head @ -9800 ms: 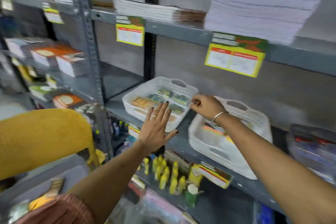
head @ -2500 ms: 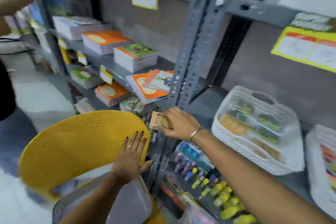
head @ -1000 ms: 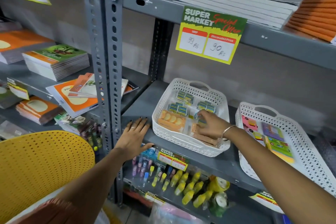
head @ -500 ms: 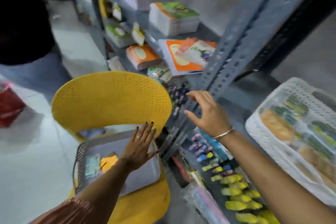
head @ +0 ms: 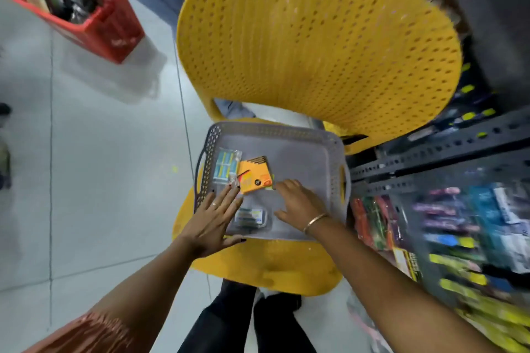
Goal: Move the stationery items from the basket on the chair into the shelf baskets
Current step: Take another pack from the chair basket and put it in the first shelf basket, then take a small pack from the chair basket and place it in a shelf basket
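Note:
A grey perforated basket rests on the seat of a yellow chair. Inside lie an orange packet, a clear pack of blue items at the left, and a small clear pack near the front. My left hand lies flat with fingers spread over the basket's front left rim, holding nothing. My right hand is inside the basket, fingers down, its fingertips touching the orange packet's right edge. The shelf baskets are out of view.
A grey metal shelf with blurred coloured pens and packets runs along the right. A red crate of goods stands on the pale tiled floor at the upper left. My dark trouser legs show below the chair seat.
My view has dropped from the shelf to the chair. My right hand has come down from near the shelf post into the grey basket. My left hand stays at the basket's front rim.

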A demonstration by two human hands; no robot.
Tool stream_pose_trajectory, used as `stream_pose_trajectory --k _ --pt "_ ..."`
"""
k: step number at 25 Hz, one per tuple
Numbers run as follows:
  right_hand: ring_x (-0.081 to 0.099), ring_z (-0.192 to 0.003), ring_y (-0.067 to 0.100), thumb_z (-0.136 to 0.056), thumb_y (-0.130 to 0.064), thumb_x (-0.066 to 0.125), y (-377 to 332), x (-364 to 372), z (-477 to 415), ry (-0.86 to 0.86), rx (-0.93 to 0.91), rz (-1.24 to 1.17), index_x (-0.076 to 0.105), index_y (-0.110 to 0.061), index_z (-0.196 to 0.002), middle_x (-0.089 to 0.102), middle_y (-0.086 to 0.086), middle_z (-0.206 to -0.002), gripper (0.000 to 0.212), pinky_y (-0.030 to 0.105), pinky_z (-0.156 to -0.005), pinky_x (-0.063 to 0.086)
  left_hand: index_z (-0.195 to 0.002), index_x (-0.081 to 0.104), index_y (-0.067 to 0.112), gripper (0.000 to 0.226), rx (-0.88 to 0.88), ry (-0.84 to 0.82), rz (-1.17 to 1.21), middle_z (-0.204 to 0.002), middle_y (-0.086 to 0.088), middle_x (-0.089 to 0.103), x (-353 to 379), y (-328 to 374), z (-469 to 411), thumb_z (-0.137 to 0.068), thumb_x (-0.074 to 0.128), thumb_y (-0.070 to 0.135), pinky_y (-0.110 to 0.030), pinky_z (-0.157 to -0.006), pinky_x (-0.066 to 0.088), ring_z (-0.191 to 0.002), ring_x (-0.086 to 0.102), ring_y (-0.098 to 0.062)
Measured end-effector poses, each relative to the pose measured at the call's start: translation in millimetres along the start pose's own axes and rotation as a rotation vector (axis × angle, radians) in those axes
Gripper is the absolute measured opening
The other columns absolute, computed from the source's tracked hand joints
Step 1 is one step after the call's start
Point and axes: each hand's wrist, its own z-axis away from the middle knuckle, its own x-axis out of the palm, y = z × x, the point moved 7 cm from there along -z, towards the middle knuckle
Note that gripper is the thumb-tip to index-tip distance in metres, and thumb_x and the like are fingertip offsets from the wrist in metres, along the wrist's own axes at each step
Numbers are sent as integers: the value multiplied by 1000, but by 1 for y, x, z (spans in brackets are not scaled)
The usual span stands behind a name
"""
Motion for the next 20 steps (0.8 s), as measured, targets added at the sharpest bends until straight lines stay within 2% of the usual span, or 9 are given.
stream_pose_trajectory --k 3,6,12,16,20 --pt "35 -131 32 -83 -22 65 -15 47 -25 -94 -55 33 38 -8 -132 38 14 -143 59 46 -101 41 -142 24 5 84 -11 -22 24 -149 -16 26 26 -3 3 -87 24 69 -50 -105 20 -137 22 -32" --pt "41 -125 31 -77 -25 70 -26 70 -38 -99 -88 76 43 -10 -126 46 13 -134 58 43 -96 42 -140 30 3 82 -32 -12 33 -147 -16 28 36 -4 3 -86 27 65 -52 -105 32 -135 28 -32" --pt "45 -116 30 -78 -18 66 -32 80 -51 -76 -137 84 46 -8 -119 49 14 -127 47 41 -90 44 -140 24 4 82 -40 17 4 -147 -15 29 42 -7 2 -87 28 66 -50 -106 28 -137 25 -29" --pt "41 -121 29 -78 -20 67 -22 76 -46 -45 -89 38 42 -8 -125 44 14 -132 53 40 -90 46 -139 30 4 81 -42 0 -5 -145 -16 34 42 -7 2 -88 24 66 -53 -103 30 -135 29 -30" --pt "40 -123 28 -81 -20 66 -4 60 -27 5 21 -9 41 -9 -127 43 14 -134 54 37 -91 48 -139 27 6 80 -36 1 0 -145 -15 30 35 -6 3 -90 18 68 -55 -102 27 -134 27 -31"
